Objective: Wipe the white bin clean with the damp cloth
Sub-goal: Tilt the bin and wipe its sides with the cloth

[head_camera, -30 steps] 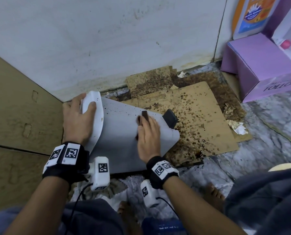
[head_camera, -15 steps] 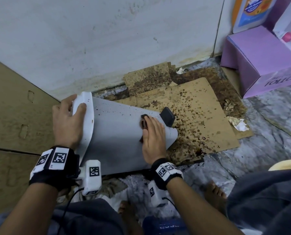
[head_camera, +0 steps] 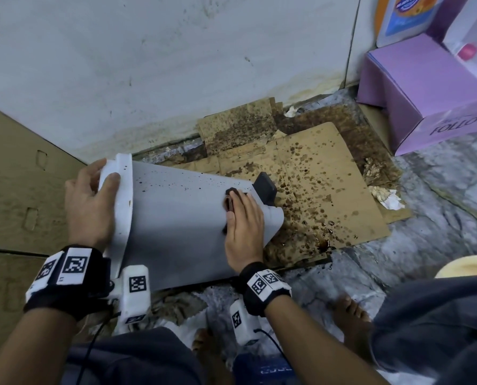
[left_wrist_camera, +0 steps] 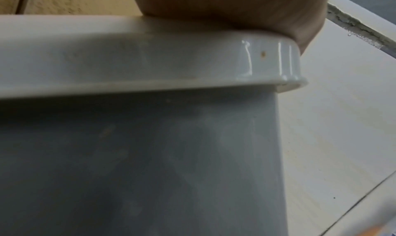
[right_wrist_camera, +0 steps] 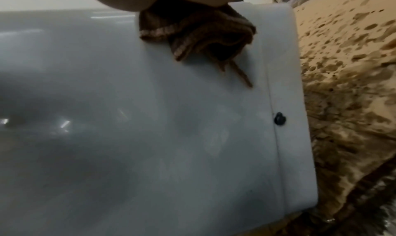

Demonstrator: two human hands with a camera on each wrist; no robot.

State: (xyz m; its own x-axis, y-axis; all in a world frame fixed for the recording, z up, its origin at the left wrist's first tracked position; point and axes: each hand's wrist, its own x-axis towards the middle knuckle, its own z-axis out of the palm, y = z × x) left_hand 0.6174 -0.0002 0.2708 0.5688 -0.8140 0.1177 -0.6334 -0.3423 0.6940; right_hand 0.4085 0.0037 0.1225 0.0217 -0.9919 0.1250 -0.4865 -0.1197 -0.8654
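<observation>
The white bin (head_camera: 176,226) lies tipped on its side on the floor, its lid end to the left and its base with a black pedal (head_camera: 265,187) to the right. Small dark specks dot its upper side. My left hand (head_camera: 93,201) grips the white lid rim (left_wrist_camera: 150,61), fingers curled over its top edge. My right hand (head_camera: 244,220) lies flat on the bin's side near the base and presses a dark brown cloth (right_wrist_camera: 199,34) against it. Most of the cloth (head_camera: 230,202) is hidden under the palm in the head view.
Brown-stained cardboard (head_camera: 329,195) covers the floor right of the bin, by the white wall (head_camera: 176,65). A purple box (head_camera: 426,90) stands at the back right. A tan cardboard panel (head_camera: 15,190) stands to the left. Bare feet (head_camera: 348,315) and crumpled paper (head_camera: 387,198) are on the marble floor.
My right hand has slid the cloth along the bin's side toward the base and pedal. The left hand keeps its hold on the lid rim.
</observation>
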